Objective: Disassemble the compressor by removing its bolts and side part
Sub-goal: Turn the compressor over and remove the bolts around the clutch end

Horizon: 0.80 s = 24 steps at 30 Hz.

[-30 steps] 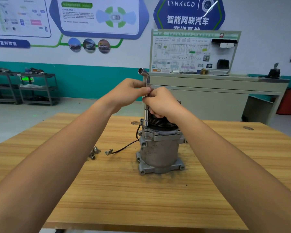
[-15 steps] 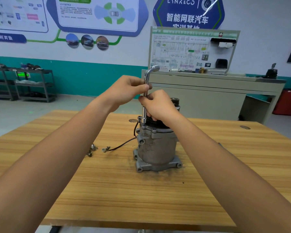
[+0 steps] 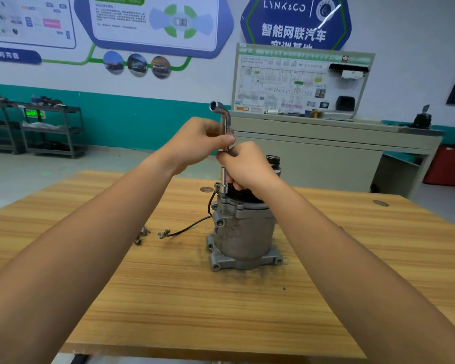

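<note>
A grey metal compressor [image 3: 243, 237] stands upright in the middle of the wooden table [image 3: 195, 298], with a black pulley on top, partly hidden by my right hand. A chrome L-shaped socket wrench [image 3: 226, 122] stands vertical with its socket on a bolt at the compressor's top left flange. My left hand [image 3: 197, 140] pinches the wrench shaft near the bend. My right hand [image 3: 243, 166] grips the shaft lower down, just above the pulley. The wrench's short arm points to the upper left.
Loose bolts [image 3: 142, 235] lie on the table left of the compressor, beside the end of its black wire [image 3: 184, 229]. A grey training bench [image 3: 326, 143] with a display board stands behind the table. Metal shelves [image 3: 37, 127] line the far left wall.
The wrench's short arm pointed upper left, swung to the right half a second ago, and points upper left again now. Both hands stay on the shaft.
</note>
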Each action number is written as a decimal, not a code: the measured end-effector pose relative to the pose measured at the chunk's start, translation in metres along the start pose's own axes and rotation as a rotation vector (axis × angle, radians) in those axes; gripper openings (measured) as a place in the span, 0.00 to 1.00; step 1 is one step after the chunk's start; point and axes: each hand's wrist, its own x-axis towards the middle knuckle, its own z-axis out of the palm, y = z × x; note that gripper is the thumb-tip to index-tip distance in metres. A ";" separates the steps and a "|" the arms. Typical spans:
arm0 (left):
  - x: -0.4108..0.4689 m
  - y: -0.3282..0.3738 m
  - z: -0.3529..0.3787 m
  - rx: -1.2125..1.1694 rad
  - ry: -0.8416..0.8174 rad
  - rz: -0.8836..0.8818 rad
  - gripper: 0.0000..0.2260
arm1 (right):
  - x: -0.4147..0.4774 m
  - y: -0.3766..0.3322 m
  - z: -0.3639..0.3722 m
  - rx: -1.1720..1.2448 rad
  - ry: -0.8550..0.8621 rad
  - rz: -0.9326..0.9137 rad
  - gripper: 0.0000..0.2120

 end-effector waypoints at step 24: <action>0.000 0.006 -0.010 -0.077 -0.100 -0.011 0.07 | 0.003 0.001 -0.006 0.148 0.053 -0.012 0.09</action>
